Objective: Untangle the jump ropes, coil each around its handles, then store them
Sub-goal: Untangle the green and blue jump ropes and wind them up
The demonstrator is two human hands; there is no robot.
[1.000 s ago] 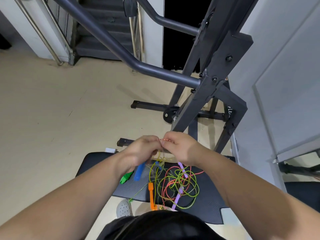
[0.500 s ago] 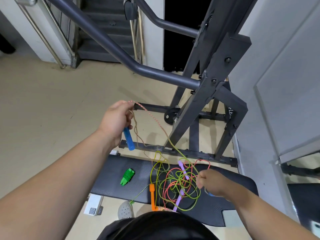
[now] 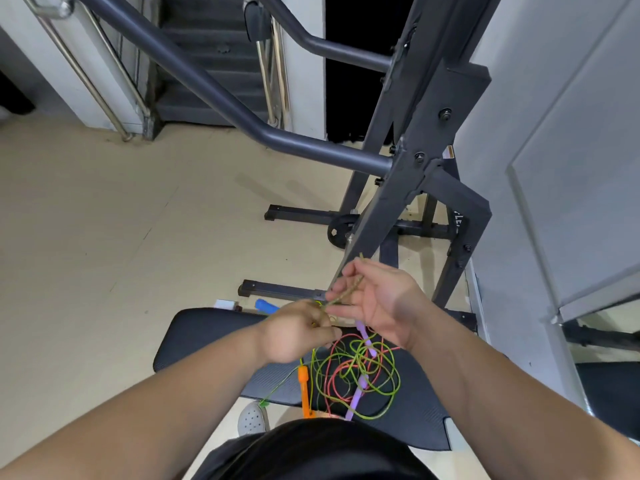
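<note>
Jump ropes [image 3: 356,372] are lying in a loose tangle of green and red loops on the black padded surface [image 3: 207,341], near its front edge. An orange handle [image 3: 304,389] and purple handles [image 3: 360,386] are sitting among the loops, and a blue handle [image 3: 266,305] is showing at the far edge. Left grip [image 3: 298,334] is curling closed around a tan braided strand [image 3: 348,292] just above the tangle, while the right grip [image 3: 377,299], palm turned up, is pinching the same strand between its fingertips.
</note>
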